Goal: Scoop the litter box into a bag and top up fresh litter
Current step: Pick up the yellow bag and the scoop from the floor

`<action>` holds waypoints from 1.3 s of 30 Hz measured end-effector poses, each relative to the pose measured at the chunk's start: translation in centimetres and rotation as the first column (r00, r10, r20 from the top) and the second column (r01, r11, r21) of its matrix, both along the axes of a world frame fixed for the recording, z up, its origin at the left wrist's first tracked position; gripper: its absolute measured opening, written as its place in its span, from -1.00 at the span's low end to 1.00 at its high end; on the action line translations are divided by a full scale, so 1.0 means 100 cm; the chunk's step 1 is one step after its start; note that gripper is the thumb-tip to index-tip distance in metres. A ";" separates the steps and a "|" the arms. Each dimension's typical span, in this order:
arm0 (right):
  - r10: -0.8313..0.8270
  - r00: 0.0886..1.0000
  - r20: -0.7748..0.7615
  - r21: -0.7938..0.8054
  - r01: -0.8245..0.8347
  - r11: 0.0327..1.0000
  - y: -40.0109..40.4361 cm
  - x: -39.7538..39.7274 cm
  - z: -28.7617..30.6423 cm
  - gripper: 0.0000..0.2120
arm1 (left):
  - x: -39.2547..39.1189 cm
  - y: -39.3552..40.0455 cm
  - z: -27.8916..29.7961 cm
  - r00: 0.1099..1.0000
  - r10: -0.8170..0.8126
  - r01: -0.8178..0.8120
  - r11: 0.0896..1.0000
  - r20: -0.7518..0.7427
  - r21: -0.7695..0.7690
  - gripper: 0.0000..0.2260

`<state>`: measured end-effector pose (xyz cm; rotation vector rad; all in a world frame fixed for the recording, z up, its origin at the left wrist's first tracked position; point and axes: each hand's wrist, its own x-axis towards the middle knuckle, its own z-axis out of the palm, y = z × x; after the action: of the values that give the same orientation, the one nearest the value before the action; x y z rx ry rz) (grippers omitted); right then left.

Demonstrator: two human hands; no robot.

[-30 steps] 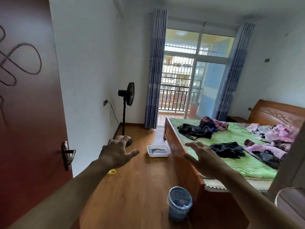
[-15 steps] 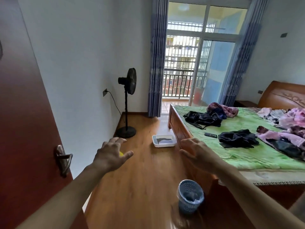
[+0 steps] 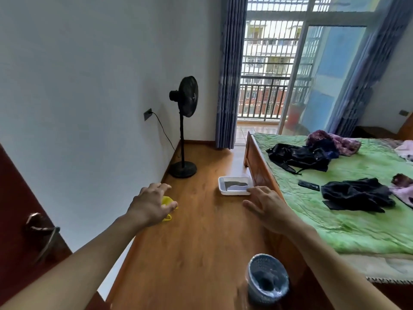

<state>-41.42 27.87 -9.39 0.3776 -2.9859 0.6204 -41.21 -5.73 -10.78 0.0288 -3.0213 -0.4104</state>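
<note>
A white litter box (image 3: 234, 185) with dark litter inside lies on the wooden floor against the foot of the bed. A yellow scoop (image 3: 167, 206) lies on the floor near the left wall, partly hidden behind my left hand (image 3: 150, 205). That hand is stretched forward in the air, fingers spread, holding nothing. My right hand (image 3: 267, 206) reaches forward too, fingers relaxed and empty, just in front of the litter box in the view. A blue mesh bin (image 3: 267, 279) lined with a clear bag stands on the floor at the near right.
A black standing fan (image 3: 185, 121) stands by the left wall, plugged in. The bed (image 3: 348, 211) with a green cover and heaped clothes fills the right. A dark red door (image 3: 26, 222) hangs open at the near left. A balcony door lies ahead.
The view has moved forward into the room and tilted down. The litter box and bin look nearer. Both hands stay stretched out and empty; the yellow scoop now shows behind my left hand.
</note>
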 end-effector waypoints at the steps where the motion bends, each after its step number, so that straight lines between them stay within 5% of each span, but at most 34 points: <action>1: 0.007 1.000 0.006 -0.004 -0.007 1.000 0.001 -0.011 -0.003 -0.49 | -0.009 0.000 -0.003 1.000 0.007 -0.007 1.000 0.017 0.003 -0.43; 21: 0.052 0.999 0.006 0.125 -0.052 0.991 -0.122 -0.299 0.017 -0.52 | -0.289 -0.081 -0.043 0.999 0.039 -0.040 0.974 0.006 0.222 -0.48; 39: 0.166 0.957 0.238 0.007 -0.173 0.985 -0.203 -0.560 -0.096 -0.54 | -0.483 -0.174 -0.122 0.954 0.213 -0.247 0.957 0.210 0.151 -0.47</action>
<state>-97.41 7.54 -18.96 0.6082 -3.2155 0.6851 -89.51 -23.14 -22.94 0.4556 -3.1045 -0.6850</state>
